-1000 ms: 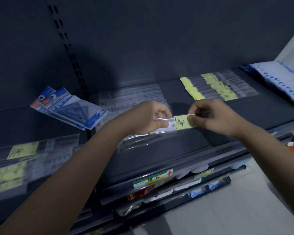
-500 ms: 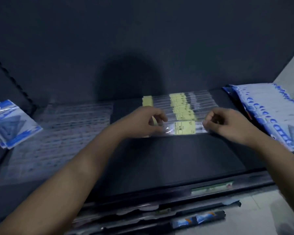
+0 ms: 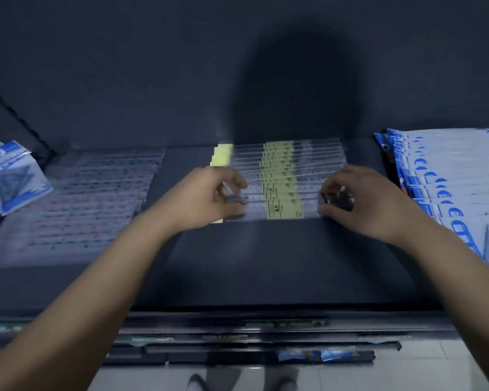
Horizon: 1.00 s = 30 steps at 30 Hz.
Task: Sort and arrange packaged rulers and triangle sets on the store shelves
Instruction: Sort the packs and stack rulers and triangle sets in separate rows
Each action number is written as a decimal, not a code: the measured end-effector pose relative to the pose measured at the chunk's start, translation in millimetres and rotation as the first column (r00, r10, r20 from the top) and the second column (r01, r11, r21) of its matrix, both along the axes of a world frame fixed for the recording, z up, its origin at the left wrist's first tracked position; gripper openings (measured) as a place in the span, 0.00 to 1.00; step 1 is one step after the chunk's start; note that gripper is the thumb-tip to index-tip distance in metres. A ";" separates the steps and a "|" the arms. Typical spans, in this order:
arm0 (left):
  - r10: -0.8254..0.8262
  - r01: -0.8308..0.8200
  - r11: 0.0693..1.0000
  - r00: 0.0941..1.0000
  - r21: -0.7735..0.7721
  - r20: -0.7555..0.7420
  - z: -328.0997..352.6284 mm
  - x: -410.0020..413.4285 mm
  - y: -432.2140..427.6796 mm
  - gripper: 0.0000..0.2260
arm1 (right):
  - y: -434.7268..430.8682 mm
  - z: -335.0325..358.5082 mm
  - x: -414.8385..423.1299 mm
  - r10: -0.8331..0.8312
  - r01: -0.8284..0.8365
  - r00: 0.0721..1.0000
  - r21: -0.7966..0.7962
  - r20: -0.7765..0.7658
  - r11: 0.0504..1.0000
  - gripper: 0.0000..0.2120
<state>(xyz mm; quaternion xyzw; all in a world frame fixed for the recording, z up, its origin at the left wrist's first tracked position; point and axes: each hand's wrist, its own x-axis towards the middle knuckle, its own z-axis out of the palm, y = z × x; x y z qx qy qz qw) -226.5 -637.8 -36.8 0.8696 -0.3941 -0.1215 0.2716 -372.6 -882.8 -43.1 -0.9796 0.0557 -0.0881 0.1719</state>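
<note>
With curled fingers our left hand (image 3: 206, 198) and right hand (image 3: 362, 201) pinch the ends of a clear-sleeved, yellow-labelled ruler (image 3: 283, 208) between them; a careless shove could scatter the overlapped ruler row (image 3: 280, 159) just beyond.

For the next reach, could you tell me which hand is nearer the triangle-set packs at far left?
Left. The left hand pinches the ruler pack at its left end, right of the triangle-set packs; the right hand pinches its other end, farther away.

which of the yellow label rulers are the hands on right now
The frontmost ruler of the row, nearest the shelf edge: the left hand pinches one end, the right hand the other. The other rulers lie overlapped behind it.
</note>
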 end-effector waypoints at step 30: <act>0.288 -0.511 0.769 0.813 0.384 0.506 20.9 79.4 519.3 0.20 | 496.3 23.3 176.8 0.250 -0.242 0.968 -0.315 -0.016 0.918 0.23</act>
